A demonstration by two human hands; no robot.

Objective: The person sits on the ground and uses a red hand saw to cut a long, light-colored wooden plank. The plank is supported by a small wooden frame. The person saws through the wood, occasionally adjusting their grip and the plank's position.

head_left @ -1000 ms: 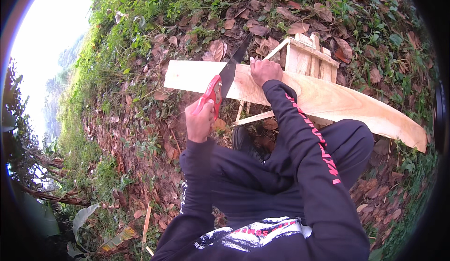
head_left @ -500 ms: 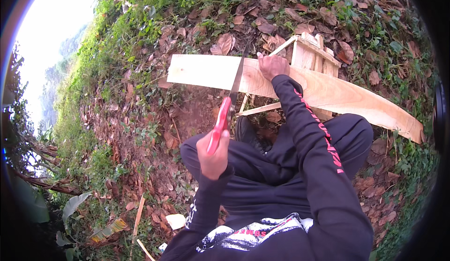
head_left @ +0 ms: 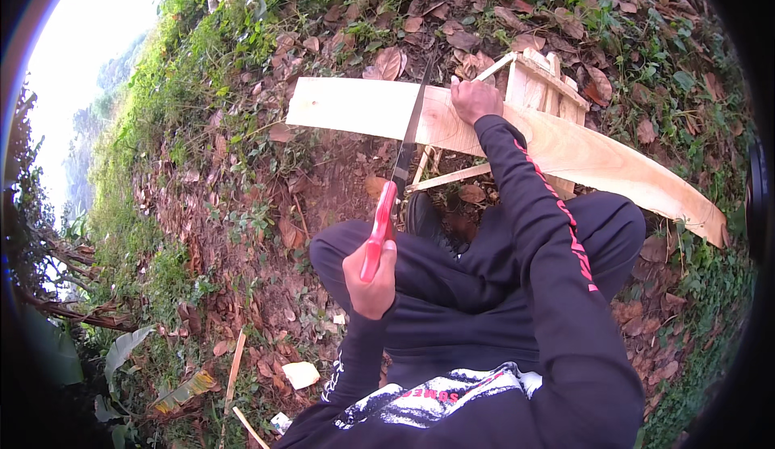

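My left hand (head_left: 370, 278) is closed round the red handle (head_left: 379, 227) of a handsaw. The saw's dark blade (head_left: 413, 130) slants up and crosses a long pale wooden board (head_left: 355, 106), left of my right hand. My right hand (head_left: 476, 100) grips the board at its far edge, with the fingers curled over. Under the board is a small stand of rough wooden pieces (head_left: 539, 86), whose thin strips also show on the near side. The blade covers the spot where it meets the wood, so the depth of any cut cannot be made out.
My bent legs (head_left: 500, 247) and a dark shoe (head_left: 425, 215) are close below the board. Dry leaves and green plants (head_left: 202, 94) cover the sloping ground. At the lower left lie thin wood strips (head_left: 236, 372) and a pale offcut (head_left: 301, 375).
The left hand has drawn the saw slightly back toward me. The board's left end sits a little higher in the view, and the right hand has kept its hold.
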